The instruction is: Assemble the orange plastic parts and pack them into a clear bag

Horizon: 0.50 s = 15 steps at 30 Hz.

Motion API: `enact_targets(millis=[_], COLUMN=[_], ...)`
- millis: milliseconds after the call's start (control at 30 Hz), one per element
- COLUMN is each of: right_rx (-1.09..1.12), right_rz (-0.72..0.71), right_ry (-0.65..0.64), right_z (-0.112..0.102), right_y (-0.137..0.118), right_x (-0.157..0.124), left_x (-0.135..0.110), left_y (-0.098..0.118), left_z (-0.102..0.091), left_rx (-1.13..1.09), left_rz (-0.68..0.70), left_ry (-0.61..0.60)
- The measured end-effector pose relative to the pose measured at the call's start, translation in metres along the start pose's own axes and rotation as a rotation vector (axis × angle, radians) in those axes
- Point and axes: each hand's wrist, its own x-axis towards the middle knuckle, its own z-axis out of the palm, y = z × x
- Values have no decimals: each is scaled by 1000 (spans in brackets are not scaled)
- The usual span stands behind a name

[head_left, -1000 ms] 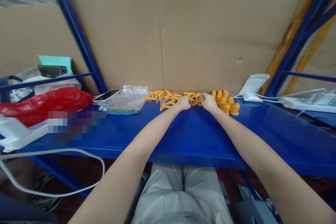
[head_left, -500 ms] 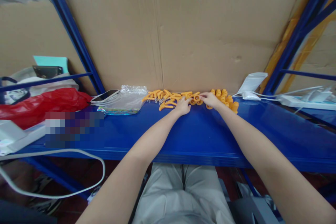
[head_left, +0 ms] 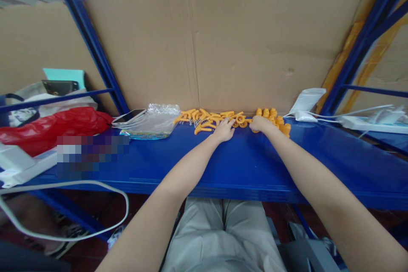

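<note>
Orange plastic pieces (head_left: pixel 204 120) lie in a loose row at the back of the blue shelf (head_left: pixel 242 165), right against the cardboard (head_left: pixel 242 51). There are curved ones to the left, a few rings (head_left: pixel 240 120) in the middle and a stubby cluster (head_left: pixel 276 120) to the right.

The left hand (head_left: pixel 224 131) lies flat with fingers spread, its tips touching the pieces by the rings. The right hand (head_left: pixel 261 124) is curled against the cluster; I cannot tell whether it grips one.

Further left sit a clear bag (head_left: pixel 156 120), a phone (head_left: pixel 129 116) and a red bag (head_left: pixel 54 126). To the right are a white pouch (head_left: pixel 307 100) and a cable (head_left: pixel 350 114). Any print on these is too small to read.
</note>
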Motion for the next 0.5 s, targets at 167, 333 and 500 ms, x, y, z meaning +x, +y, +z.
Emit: enact_targets(millis=[167,333,500], right_rx=[-15,39,58], right_rz=[-161,-235,-233], right_ry=[-131,-91,-3], right_z=[-3,-6,2], right_y=[2,4,1], right_x=[-2,-8,-8], left_x=[2,5,5], left_y=[-2,-5,-5], left_z=[1,3,3], left_rx=[1,-15,-20], left_rz=[14,35,40], left_ry=[31,62,75])
